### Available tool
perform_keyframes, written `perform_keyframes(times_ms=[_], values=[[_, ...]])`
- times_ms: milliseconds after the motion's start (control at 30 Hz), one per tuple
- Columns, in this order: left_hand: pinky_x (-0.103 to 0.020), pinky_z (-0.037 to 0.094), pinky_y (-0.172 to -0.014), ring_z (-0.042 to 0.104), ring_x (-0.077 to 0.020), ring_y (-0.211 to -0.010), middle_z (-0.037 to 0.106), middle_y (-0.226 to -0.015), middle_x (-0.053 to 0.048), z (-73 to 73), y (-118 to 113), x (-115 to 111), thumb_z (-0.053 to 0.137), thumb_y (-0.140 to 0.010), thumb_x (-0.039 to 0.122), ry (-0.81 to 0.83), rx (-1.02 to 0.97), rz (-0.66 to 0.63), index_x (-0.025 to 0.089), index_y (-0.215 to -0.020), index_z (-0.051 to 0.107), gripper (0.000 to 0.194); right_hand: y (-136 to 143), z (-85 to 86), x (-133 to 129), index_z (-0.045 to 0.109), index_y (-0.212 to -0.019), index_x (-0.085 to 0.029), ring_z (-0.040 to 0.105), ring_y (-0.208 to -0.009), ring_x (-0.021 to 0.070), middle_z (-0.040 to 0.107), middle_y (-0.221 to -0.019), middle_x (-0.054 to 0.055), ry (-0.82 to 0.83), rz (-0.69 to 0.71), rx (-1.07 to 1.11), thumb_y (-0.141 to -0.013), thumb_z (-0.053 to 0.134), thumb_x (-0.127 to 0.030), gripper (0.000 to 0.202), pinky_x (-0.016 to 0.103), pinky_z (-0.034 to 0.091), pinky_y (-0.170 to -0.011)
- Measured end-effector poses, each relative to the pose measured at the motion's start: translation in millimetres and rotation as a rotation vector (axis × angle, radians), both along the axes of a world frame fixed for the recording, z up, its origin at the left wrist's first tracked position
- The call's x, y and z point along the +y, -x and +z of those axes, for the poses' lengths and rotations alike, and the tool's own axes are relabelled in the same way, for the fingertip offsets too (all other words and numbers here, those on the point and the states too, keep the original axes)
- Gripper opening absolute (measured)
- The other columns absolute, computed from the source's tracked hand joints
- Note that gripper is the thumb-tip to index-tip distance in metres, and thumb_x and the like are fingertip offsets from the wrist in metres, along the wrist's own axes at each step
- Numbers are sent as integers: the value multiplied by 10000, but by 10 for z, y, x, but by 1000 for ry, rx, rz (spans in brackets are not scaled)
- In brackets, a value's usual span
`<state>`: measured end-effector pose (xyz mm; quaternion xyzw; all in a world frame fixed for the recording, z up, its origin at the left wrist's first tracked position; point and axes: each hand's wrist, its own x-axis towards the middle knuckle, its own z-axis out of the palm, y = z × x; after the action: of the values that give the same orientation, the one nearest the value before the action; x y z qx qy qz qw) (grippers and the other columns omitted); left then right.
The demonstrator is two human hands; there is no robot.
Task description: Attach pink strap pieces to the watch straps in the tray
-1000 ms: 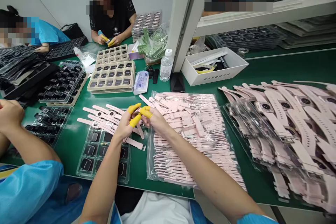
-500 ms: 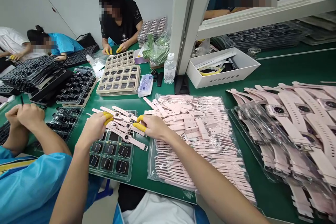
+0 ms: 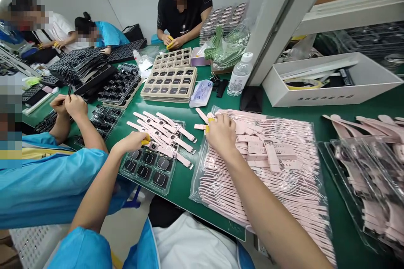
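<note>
Fingers [image 3: 145, 138] of left hand [image 3: 134, 141], yellow-capped, pinched on end of a pink watch [image 3: 158, 146] in row of pink watches [image 3: 164, 132] atop clear tray of watch faces [image 3: 147, 171], counter [image 3: 186, 178] front-left. Right hand [image 3: 221, 133] lies palm-down on bag of pink straps [image 3: 265, 168], fingers curled at loose strap pcs [image 3: 201, 121]; grip can't tell. Co-worker's hands [image 3: 67, 105] w/ black watches, far left.

1. A green table [image 3: 189, 113] carries everything.
2. A bag of pink straps [image 3: 268, 168] lies near right.
3. Trays of watch faces [image 3: 170, 82] sit far.
4. A white box [image 3: 331, 82] stands far right, with a water bottle [image 3: 239, 76] to its left.
</note>
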<state>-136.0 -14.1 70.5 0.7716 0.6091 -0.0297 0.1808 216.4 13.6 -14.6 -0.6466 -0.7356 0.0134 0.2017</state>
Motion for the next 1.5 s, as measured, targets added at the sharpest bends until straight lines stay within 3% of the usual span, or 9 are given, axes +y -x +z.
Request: perform_keyframes(times_ms=[133, 400, 533, 833, 1067, 1200, 1333, 1433, 1500], values=[[-293, 438, -746, 633, -233, -721, 713, -790, -60, -108, 54, 78, 561, -846, 180, 77, 127, -109, 229, -806, 670, 126, 2, 24, -11, 750, -1108, -108, 453, -1242, 362, 634, -1246, 236, -1, -9, -13, -951, 479, -167, 319, 490, 319, -1038], [-528, 343, -1128, 581, -331, -1096, 680, -1071, -151, -227, 88, 60, 614, -865, 127, -188, 254, -138, 178, -929, 638, 85, 14, 62, -5, 687, -1208, -124, 493, -1151, 344, 632, -1217, 223, 15, -33, -19, -962, 448, -122, 344, 459, 341, -937], [-499, 455, -1010, 557, -350, -1134, 644, -1177, -189, -170, 130, -133, 594, -967, 261, -317, 372, -21, 146, -1025, 648, 139, 29, 88, 8, 703, -1158, -142, 501, -1147, 338, 644, -1198, 209, 12, -44, -48, -961, 476, -128, 301, 444, 344, -911], [-478, 501, -889, 614, -375, -1126, 626, -1196, -221, -205, -27, -395, 515, -1011, 346, -62, 584, 234, 90, -1133, 681, 329, 68, 149, 36, 747, -1061, -125, 510, -1129, 347, 637, -1216, 230, 93, -62, -94, -952, 463, -82, 307, 452, 356, -883], [-407, 510, -812, 638, -345, -1073, 645, -1139, -210, -319, -99, -435, 416, -1009, 186, -216, 573, 309, 88, -1046, 674, 278, 29, 40, 67, 711, -1052, -121, 513, -1243, 378, 651, -1263, 241, -92, -30, 125, -941, 426, -74, 309, 551, 340, -1058], [-372, 509, -836, 659, -305, -1022, 693, -1037, -149, -346, 184, -557, 501, -981, 204, -271, 271, 441, 161, -949, 641, 150, -13, 110, 71, 661, -1088, -143, 518, -1293, 372, 637, -1295, 230, -253, 33, 556, -975, 467, -241, 246, 578, 367, -1109], [-350, 545, -788, 705, -263, -900, 731, -950, -85, -212, 301, -627, 704, -863, 372, -365, -517, 717, 191, -955, 600, 228, 0, 349, -15, 631, -1090, -221, 643, -1106, 286, 687, -1214, 143, -161, 86, 1205, -996, 554, -487, 293, 495, 505, -1005], [-293, 546, -661, 716, -223, -826, 746, -983, -91, -78, -34, -519, 827, -759, 509, -369, -1095, 704, 182, -1029, 565, 497, 92, 480, -109, 572, -979, -254, 660, -737, 194, 711, -900, 38, 91, 127, 1634, -920, 642, -663, 419, 348, 567, -685], [-236, 480, -551, 669, -164, -693, 739, -922, -68, -52, -433, -348, 818, -791, 503, -256, -1203, 631, 179, -1073, 561, 501, 182, 506, -169, 539, -938, -253, 546, -518, 133, 630, -705, -31, 281, 147, 1764, -825, 725, -721, 516, 249, 443, -473]])
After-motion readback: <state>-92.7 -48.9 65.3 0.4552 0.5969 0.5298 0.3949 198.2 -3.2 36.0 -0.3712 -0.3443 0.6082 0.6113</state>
